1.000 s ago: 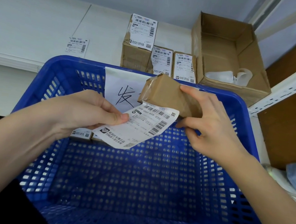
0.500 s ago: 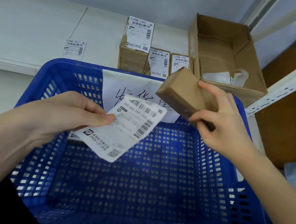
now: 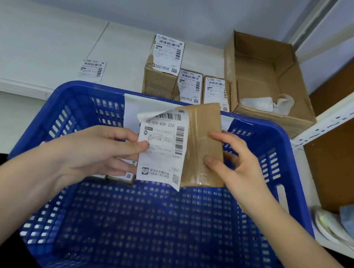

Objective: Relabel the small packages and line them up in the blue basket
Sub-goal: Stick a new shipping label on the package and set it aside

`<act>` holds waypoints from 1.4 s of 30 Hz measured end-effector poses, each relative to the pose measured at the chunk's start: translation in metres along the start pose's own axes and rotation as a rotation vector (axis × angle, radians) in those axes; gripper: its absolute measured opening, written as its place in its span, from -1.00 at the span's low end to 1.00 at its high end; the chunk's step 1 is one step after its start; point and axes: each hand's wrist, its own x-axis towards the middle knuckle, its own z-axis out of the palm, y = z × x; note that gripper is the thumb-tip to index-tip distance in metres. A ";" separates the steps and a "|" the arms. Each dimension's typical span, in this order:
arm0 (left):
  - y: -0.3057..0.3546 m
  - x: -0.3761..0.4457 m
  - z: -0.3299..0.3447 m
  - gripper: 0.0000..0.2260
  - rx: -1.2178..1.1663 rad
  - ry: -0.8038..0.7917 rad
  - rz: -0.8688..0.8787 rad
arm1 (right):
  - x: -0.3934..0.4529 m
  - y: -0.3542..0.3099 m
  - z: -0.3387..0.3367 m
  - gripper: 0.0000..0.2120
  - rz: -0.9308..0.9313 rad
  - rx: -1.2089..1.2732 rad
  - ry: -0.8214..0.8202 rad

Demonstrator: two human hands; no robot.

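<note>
Above the blue basket (image 3: 287, 165) my right hand (image 3: 235, 166) grips a small brown taped package (image 3: 205, 138), held flat side toward me. My left hand (image 3: 99, 151) pinches a white shipping label (image 3: 160, 152) by its left edge; the label lies over the package's left part, its top left corner curling away. Small labelled packages (image 3: 122, 175) lie in the basket at its far left, mostly hidden behind my left hand. Three more labelled packages (image 3: 189, 85) stand on the white shelf behind the basket.
An open cardboard box (image 3: 269, 83) with crumpled white backing paper stands at the back right. A loose label (image 3: 92, 70) lies on the shelf at the left. A white paper sign is taped to the basket's far wall. A white shelf upright and brown board stand at the right.
The package turned from tilted to flat-on and came down left toward the label. My left hand brought the label up against the package's left side; before, they were apart.
</note>
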 end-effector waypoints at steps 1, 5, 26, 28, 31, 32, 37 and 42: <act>0.001 0.000 0.001 -0.64 -0.024 -0.005 -0.007 | -0.001 0.001 0.002 -0.59 0.007 0.008 -0.006; 0.002 0.001 -0.001 -0.75 -0.095 0.004 -0.010 | -0.004 0.005 0.008 -0.55 0.067 0.099 -0.023; -0.006 0.022 0.017 -0.63 -0.275 -0.046 0.052 | -0.015 0.004 0.025 -0.55 0.022 0.148 -0.074; -0.007 0.021 0.017 -0.70 -0.260 -0.038 0.066 | -0.015 0.001 0.026 -0.63 0.047 0.190 -0.083; -0.006 0.020 0.016 -0.76 -0.255 -0.022 0.077 | -0.015 -0.003 0.027 -0.70 0.062 0.217 -0.068; -0.006 0.020 0.015 -0.76 -0.258 -0.019 0.079 | -0.015 -0.004 0.027 -0.71 0.065 0.228 -0.061; -0.007 0.021 0.016 -0.76 -0.257 -0.006 0.083 | -0.014 -0.007 0.026 -0.72 0.077 0.261 -0.091; -0.007 0.021 0.017 -0.77 -0.248 0.004 0.096 | -0.015 -0.006 0.025 -0.68 0.078 0.277 -0.113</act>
